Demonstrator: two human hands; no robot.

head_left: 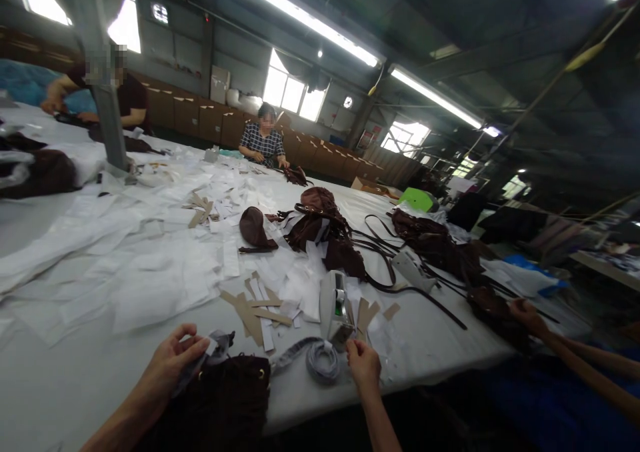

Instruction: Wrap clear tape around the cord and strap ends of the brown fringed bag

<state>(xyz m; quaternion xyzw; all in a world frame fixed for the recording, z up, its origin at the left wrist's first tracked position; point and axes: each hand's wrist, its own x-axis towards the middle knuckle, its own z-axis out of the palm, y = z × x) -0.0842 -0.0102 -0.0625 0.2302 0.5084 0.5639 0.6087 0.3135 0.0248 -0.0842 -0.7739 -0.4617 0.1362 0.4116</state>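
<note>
My left hand point(173, 359) is closed on a grey strip of lining at the top edge of a dark brown bag point(225, 399) that lies at the table's near edge. My right hand point(364, 367) is pinched shut next to a coil of grey cord point(323, 360), just below a small white iron-like tool point(334, 305). What the right fingers hold is too small to make out.
White paper scraps point(150, 265) and tan card strips point(255, 309) cover the grey table point(60, 372). Brown bags and straps point(330, 232) lie mid-table. Another person's arm point(565, 352) reaches in at the right. Two people work at the far side.
</note>
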